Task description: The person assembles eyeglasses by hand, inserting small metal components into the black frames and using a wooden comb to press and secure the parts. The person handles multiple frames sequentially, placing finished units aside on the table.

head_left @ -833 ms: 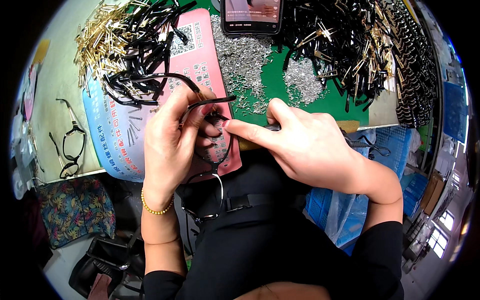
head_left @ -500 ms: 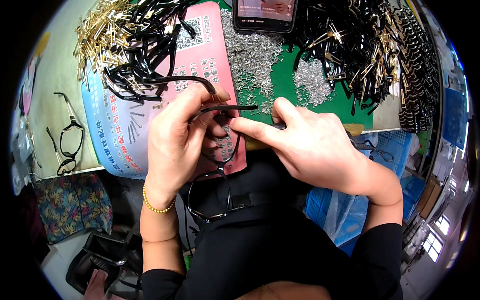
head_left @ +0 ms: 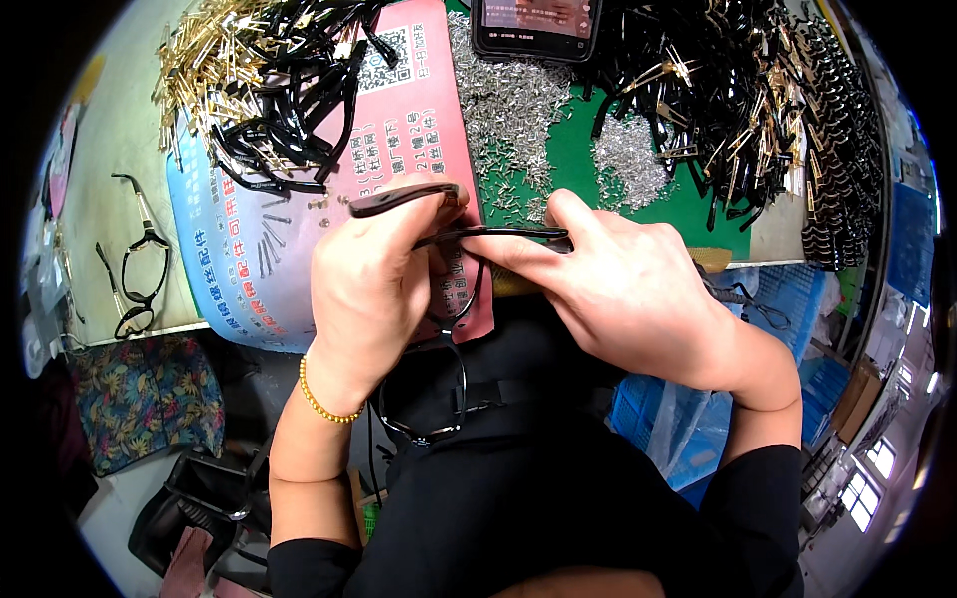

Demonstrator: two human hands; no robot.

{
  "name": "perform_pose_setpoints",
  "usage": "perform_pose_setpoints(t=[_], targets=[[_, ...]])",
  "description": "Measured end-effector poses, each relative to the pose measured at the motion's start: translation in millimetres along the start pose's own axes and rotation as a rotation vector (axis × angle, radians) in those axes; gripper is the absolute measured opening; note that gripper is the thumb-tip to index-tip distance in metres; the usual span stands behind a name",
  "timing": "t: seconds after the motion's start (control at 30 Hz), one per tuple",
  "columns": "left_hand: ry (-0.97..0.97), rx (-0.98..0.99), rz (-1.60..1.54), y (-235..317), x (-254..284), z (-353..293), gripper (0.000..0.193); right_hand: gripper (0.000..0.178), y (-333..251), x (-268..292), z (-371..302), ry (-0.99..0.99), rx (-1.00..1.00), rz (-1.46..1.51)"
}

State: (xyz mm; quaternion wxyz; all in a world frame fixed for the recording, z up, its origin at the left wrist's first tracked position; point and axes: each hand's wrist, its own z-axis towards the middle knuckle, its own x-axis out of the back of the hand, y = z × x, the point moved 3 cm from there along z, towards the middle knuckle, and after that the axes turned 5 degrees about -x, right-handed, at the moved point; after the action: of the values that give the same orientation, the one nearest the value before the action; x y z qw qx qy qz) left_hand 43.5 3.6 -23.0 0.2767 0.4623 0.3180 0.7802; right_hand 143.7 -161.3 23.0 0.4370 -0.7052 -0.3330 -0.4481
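Black eyeglass frame [head_left: 445, 337] hangs from the grasping left hand [head_left: 361, 284] at the near edge of the bench [head_left: 88, 224]. The right hand [head_left: 638, 304] reaches its index finger close; whether its curled fingers hold anything, I cannot tell. Likely hinge fitting, calling for a steady grip.

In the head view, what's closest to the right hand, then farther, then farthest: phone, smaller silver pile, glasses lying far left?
1. Smaller silver pile: just past the right hand.
2. Phone: top edge.
3. Lying glasses: far left.
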Motion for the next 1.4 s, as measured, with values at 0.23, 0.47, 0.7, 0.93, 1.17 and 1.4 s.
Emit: perform_pose_setpoints(t=[0.23, 0.47, 0.7, 0.93, 1.17, 1.4], targets=[[-0.055, 0.302, -0.231, 1, 3, 8, 0.021, 0.059, -3, -2, -1, 0.09, -0.05, 0.04], [-0.038, 0.308, -0.232, 1, 2, 4, 0.027, 0.06, -7, -7, -2, 0.143, -0.056, 0.004], [-0.049, 0.303, -0.238, 1, 3, 3, 0.028, 0.048, -10, -17, -4, 0.293, -0.016, -0.196], [-0.049, 0.3, -0.254, 0, 3, 3, 0.03, 0.054, -16, -16, -4, 0.263, -0.056, -0.235], [-0.076, 0.322, -0.251, -1, 4, 3, 0.03, 0.036, 0, -21, 8, 0.406, 0.076, -0.356], [-0.025, 0.35, -0.33, -3, 0, 1, 0.019, 0.039, -1, -9, 10, 0.254, -0.003, -0.199]])
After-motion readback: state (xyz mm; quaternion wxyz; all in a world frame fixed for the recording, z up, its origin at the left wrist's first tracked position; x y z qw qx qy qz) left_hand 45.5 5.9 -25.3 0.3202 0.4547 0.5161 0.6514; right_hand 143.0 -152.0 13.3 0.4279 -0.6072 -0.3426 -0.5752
